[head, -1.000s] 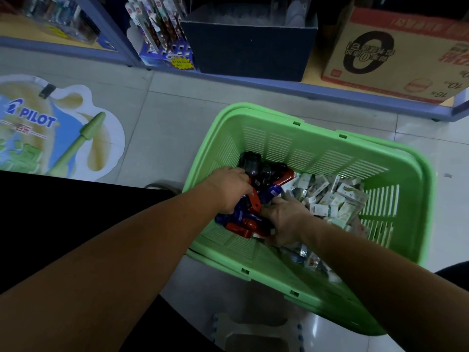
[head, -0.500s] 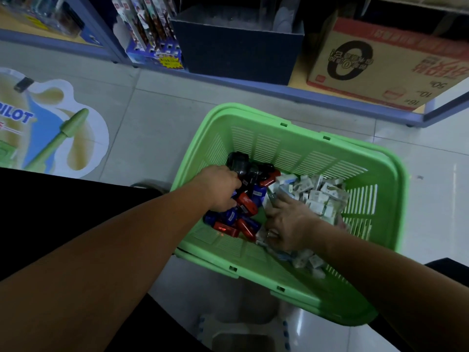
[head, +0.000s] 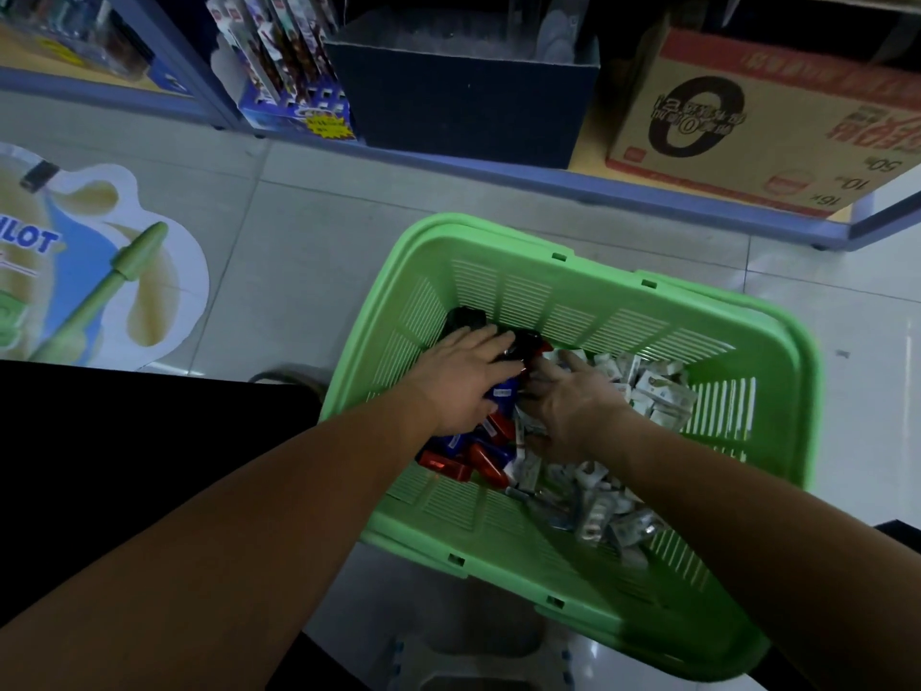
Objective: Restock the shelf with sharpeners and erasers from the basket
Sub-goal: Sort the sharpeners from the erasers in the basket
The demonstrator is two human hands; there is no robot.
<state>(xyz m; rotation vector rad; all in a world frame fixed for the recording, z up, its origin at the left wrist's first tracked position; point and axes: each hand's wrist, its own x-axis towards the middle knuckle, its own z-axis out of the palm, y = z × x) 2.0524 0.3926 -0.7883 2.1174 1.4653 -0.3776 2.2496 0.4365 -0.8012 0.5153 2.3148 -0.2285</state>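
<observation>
Green plastic basket (head: 623, 301) stood on the floor, with red, blue and black sharpeners (head: 478, 458) in its left half and white wrapped erasers (head: 658, 391) in its right half. The left hand (head: 463, 379) lay on the sharpeners with fingers straight. The right hand (head: 573, 403) rested on the erasers with fingers spread. Neither visibly gripped anything. Step judged: sorting and gathering stock, none yet shelved. The next move would call for closing on a handful and lifting it to the shelf (head: 498, 178) beyond the basket. Legible: "ILOT" on the floor sticker (head: 35, 241) left of the basket; a large "0", with "16", "10" and "50", on the carton (head: 777, 142) beyond it.
</observation>
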